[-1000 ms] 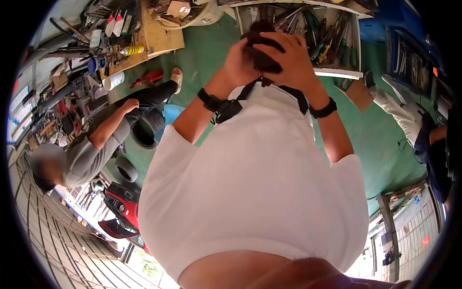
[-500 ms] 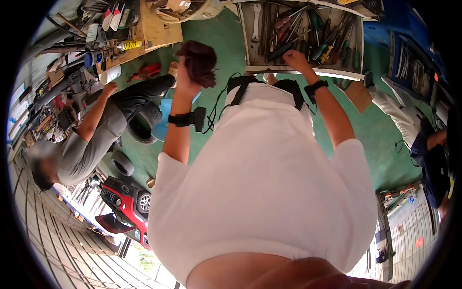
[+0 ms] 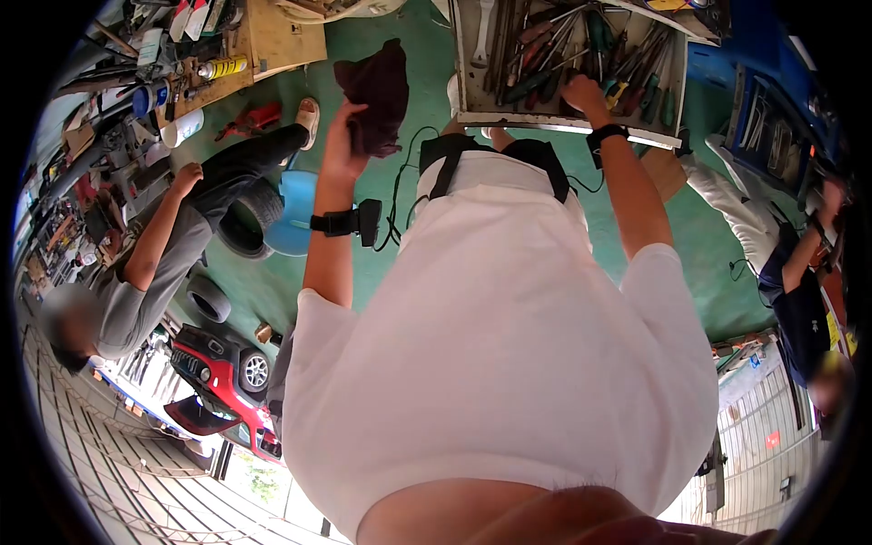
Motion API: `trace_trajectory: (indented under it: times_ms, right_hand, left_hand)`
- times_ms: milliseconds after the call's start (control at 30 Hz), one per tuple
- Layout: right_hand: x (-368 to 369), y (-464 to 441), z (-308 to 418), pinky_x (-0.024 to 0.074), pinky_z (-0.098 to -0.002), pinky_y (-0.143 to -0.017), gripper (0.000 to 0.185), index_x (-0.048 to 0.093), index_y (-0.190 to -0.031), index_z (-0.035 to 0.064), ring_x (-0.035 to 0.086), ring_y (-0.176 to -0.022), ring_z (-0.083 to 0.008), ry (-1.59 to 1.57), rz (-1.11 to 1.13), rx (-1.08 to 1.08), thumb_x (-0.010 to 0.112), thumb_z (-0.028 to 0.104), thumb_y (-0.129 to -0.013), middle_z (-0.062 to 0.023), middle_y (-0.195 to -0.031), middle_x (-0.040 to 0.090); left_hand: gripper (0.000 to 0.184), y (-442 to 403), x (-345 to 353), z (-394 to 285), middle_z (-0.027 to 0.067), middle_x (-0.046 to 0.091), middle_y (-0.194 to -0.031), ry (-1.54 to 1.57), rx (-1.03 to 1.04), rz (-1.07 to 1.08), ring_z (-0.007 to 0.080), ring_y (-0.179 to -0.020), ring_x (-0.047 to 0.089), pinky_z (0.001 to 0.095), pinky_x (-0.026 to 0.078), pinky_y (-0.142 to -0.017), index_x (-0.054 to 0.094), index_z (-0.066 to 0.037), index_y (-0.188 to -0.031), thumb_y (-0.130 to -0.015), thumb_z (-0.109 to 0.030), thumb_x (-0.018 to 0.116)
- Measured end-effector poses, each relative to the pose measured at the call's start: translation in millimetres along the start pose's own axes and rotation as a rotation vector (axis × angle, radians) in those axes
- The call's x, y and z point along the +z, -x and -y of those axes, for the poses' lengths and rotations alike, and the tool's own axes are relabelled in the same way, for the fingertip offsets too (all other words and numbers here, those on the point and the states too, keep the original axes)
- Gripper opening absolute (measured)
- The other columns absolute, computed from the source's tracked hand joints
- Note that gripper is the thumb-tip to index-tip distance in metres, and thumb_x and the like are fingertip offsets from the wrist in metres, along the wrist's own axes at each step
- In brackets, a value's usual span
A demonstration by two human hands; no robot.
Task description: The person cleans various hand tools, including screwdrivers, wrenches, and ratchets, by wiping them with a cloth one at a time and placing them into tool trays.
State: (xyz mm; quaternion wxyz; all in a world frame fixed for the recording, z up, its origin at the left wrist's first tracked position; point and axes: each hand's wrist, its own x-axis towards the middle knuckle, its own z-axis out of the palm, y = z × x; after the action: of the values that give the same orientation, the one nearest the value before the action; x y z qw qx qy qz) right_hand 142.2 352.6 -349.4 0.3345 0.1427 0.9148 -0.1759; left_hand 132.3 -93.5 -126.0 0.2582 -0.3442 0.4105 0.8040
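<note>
My left hand [image 3: 346,145] is closed around a dark maroon cloth [image 3: 377,95], which hangs in loose folds above the green floor. My right hand [image 3: 586,94] is over an open drawer [image 3: 572,118] filled with hand tools. Its fingers are curled down among the tools, and whatever they grip is hidden. Just left of that hand lies a dark green-handled screwdriver [image 3: 525,88]. Several more screwdrivers [image 3: 649,100] are spread to its right. A large wrench [image 3: 482,36] rests along the drawer's left side.
A bench [image 3: 286,45] with a yellow can [image 3: 222,67] stands at the upper left. A blue stool [image 3: 292,213] and a tire [image 3: 250,222] are on the floor to my left. One person [image 3: 154,272] is at left, another [image 3: 799,272] at right. Blue tool trays [image 3: 772,136] stand at upper right.
My right hand has shifted right and slightly up over the tools, leaving the dark green-handled screwdriver beside it. The cloth in my left hand hangs more spread out than before.
</note>
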Motion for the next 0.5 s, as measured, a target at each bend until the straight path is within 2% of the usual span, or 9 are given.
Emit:
trace_trajectory:
  times_ms: [67,133,167,233,300,433,500]
  right_hand:
    - [-15,5,-9,0.0511,-0.0504,-0.087,0.038,0.070,-0.094,0.0000,0.064,-0.097,-0.0451,0.043,0.064,0.028,0.061,0.035,-0.082,-0.0259,-0.096,0.068]
    - [-44,31,-17,0.0506,-0.0506,-0.089,0.040,0.068,-0.099,0.0010,0.062,-0.101,-0.0448,-0.135,-0.150,0.126,0.060,0.037,-0.083,-0.0262,-0.099,0.067]
    - [-52,36,-27,0.0507,-0.0509,-0.091,0.038,0.069,-0.109,0.0080,0.061,-0.109,-0.0442,-0.132,-0.178,0.179,0.056,0.037,-0.087,-0.0224,-0.115,0.066]
    - [-57,35,-52,0.0505,-0.0509,-0.091,0.039,0.069,-0.110,0.0078,0.061,-0.109,-0.0439,-0.124,-0.223,0.232,0.056,0.037,-0.087,-0.0227,-0.115,0.066]
    - [-45,22,-93,0.0498,-0.0514,-0.092,0.041,0.068,-0.111,0.0069,0.061,-0.108,-0.0441,-0.068,-0.215,0.286,0.057,0.038,-0.087,-0.0228,-0.115,0.066]
    - [-19,24,-106,0.0496,-0.0509,-0.092,0.040,0.068,-0.108,0.0058,0.061,-0.107,-0.0440,-0.130,-0.224,0.274,0.056,0.037,-0.087,-0.0230,-0.113,0.066]
    - [-5,25,-100,0.0505,-0.0505,-0.089,0.040,0.067,-0.103,0.0050,0.062,-0.099,-0.0470,-0.151,-0.351,0.137,0.051,0.038,-0.088,-0.0250,-0.100,0.068]
  left_hand:
    - [0.034,-17,-7,10,0.0086,0.065,-0.117,-0.046,0.028,0.019,0.0224,-0.103,0.065,0.0370,0.053,-0.090,0.056,-0.008,-0.126,-0.093,-0.014,0.054]
    - [0.034,-30,-6,14,0.0081,0.065,-0.116,-0.090,0.057,0.045,0.0207,-0.102,0.065,0.0348,0.053,-0.089,0.055,-0.008,-0.127,-0.093,-0.009,0.054]
    - [0.034,-33,-4,13,0.0075,0.065,-0.116,-0.143,0.058,0.009,0.0193,-0.101,0.065,0.0328,0.053,-0.088,0.055,-0.007,-0.127,-0.093,-0.007,0.056]
    - [0.034,-41,-3,11,0.0070,0.065,-0.116,-0.196,0.060,-0.022,0.0178,-0.100,0.064,0.0309,0.053,-0.087,0.055,-0.007,-0.127,-0.093,-0.005,0.058]
    - [0.033,-50,-3,9,0.0054,0.065,-0.113,-0.317,0.176,0.020,0.0151,-0.098,0.064,0.0290,0.052,-0.085,0.055,-0.005,-0.126,-0.094,-0.008,0.063]
    - [0.032,-64,1,3,0.0045,0.066,-0.112,-0.507,0.252,0.092,0.0127,-0.097,0.063,0.0280,0.051,-0.084,0.056,-0.004,-0.125,-0.095,-0.011,0.064]
    - [0.031,-72,5,5,0.0044,0.065,-0.112,-0.564,0.180,0.079,0.0125,-0.097,0.062,0.0283,0.051,-0.085,0.056,-0.003,-0.125,-0.096,-0.013,0.063]
